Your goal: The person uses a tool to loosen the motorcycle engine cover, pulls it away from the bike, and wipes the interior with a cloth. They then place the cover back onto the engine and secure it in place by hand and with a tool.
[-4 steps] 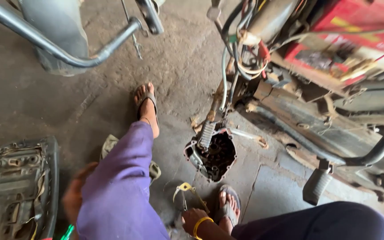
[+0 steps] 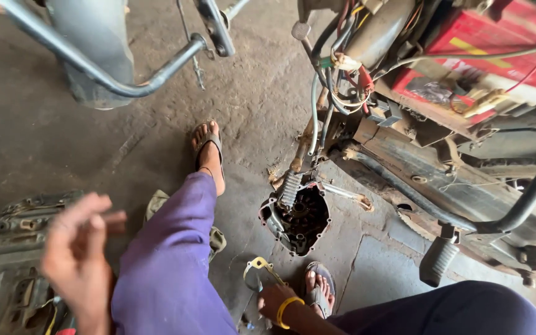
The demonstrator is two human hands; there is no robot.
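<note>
I sit on the concrete floor with my purple trouser leg (image 2: pixel 169 260) stretched forward and a sandalled foot (image 2: pixel 209 149) beyond it. My left hand (image 2: pixel 79 248) is raised at the lower left, blurred, its fingers spread and holding nothing. Wearing a yellow bangle, my right hand (image 2: pixel 274 301) sits low at the bottom centre, closed around the end of a yellow-handled tool (image 2: pixel 257 270) lying on the floor. Just beyond the tool is an open, dirty engine casing (image 2: pixel 299 217) with a spring above it.
A stripped motorcycle frame (image 2: pixel 466 186) fills the right side, with loose wires (image 2: pixel 336 68), a red box (image 2: pixel 485 37) and a foot peg (image 2: pixel 438 260). A grey bent tube (image 2: pixel 94 68) crosses the top left. A greasy metal cover (image 2: pixel 7 267) lies at lower left.
My left hand has risen and come forward, showing more of its spread fingers. My right hand stays by the yellow-handled tool.
</note>
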